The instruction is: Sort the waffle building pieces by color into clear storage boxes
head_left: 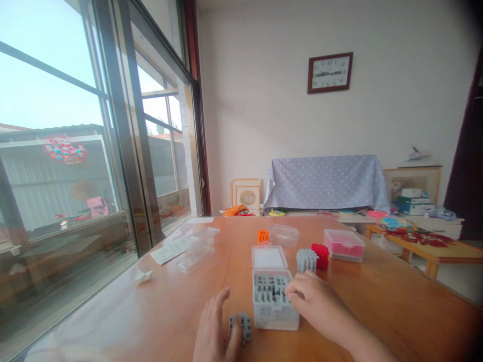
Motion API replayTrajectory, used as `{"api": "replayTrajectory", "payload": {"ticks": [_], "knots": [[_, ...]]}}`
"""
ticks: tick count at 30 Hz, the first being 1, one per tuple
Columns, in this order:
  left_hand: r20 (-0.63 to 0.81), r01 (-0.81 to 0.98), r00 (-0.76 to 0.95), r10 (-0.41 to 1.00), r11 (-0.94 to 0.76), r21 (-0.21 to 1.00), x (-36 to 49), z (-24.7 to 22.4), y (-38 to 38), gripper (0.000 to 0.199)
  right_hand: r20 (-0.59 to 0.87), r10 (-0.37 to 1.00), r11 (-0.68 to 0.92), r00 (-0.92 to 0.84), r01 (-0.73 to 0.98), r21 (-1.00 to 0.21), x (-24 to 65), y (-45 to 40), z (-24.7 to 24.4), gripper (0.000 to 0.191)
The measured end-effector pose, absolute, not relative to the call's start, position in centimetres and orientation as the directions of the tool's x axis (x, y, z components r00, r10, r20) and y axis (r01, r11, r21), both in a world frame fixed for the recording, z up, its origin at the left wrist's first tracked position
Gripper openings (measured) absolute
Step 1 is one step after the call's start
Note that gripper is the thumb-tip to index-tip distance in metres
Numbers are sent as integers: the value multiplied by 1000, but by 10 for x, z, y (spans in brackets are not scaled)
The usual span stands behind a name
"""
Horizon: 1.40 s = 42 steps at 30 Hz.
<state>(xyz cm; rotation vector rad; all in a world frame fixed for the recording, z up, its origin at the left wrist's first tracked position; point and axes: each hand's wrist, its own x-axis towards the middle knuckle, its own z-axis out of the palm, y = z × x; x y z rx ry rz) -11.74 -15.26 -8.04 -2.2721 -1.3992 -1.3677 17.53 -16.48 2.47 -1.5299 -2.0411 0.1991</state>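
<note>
A clear plastic box (276,318) with its lid (269,257) folded back holds rows of grey pieces (269,287). My right hand (311,294) is at the box's right rim, its fingers closed; what they hold, if anything, is hidden. Left of the box, a grey block of pieces (245,327) lies on the table, and the thumb of my left hand (217,327) rests over it while the other fingers point up, apart from the thumb. Behind my right hand stand a grey stack (306,260) and a red stack (320,256).
On the wooden table (169,322) are a pink-filled box (344,246) at the back right, an orange piece (263,237) and a clear lid (285,235) at the back. Clear trays (196,258), a paper sheet (168,250) and crumpled wrapping (143,276) lie left, near the window.
</note>
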Motion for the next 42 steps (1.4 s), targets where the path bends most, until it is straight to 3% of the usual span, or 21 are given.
{"api": "replayTrajectory", "payload": {"ticks": [8, 16, 23, 28, 33, 38, 42], "knots": [[697, 747, 190, 691, -562, 354, -115, -71, -154, 51, 390, 901, 369, -188, 803, -467, 172, -167, 31, 23], [489, 751, 247, 837, -484, 450, -102, -54, -157, 70, 430, 891, 366, -147, 792, -489, 162, -171, 32, 18], [374, 751, 278, 885, -443, 491, -97, -46, -162, 59, 464, 868, 436, -178, 721, -538, 146, -182, 29, 18], [504, 717, 259, 824, -514, 471, -102, -54, -161, 62, 482, 853, 471, -199, 690, -550, 128, -183, 25, 17], [738, 634, 230, 634, -673, 381, -109, -70, -160, 71, 470, 845, 503, -256, 680, -534, 105, -184, 25, 20], [810, 538, 234, 538, -765, 353, -105, -76, -162, 67, 420, 863, 479, -281, 720, -503, 76, -184, 23, 28], [829, 496, 239, 505, -798, 342, -105, -82, -161, 70, 375, 878, 469, -297, 689, -552, 62, -180, 21, 35]]}}
